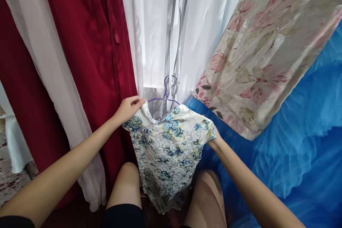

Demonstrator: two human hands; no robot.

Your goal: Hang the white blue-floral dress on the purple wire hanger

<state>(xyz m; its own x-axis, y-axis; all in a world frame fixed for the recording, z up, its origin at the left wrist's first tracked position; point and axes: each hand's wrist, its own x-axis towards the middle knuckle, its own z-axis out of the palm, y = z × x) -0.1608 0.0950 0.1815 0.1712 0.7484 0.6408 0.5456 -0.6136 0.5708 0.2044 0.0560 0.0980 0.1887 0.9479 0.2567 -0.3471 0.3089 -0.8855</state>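
A floral dress [171, 149] in white, blue and green hangs in front of my knees on a thin purple hanger [165, 96]. My left hand [133, 107] pinches the dress at its left shoulder, close to the collar and the hanger's arm. On the other side, my right hand [216, 137] reaches in behind the right sleeve; its fingers are hidden by the cloth. The hanger's hook stands up against grey ribbons at the middle.
Long red cloth [93, 53] and pale sheer cloth [45, 42] hang on the left. White curtains [155, 25] with grey ribbons [169, 42] hang behind. To the right are a beige cloth with pink flowers [256, 50] and blue ruffled tulle [283, 156].
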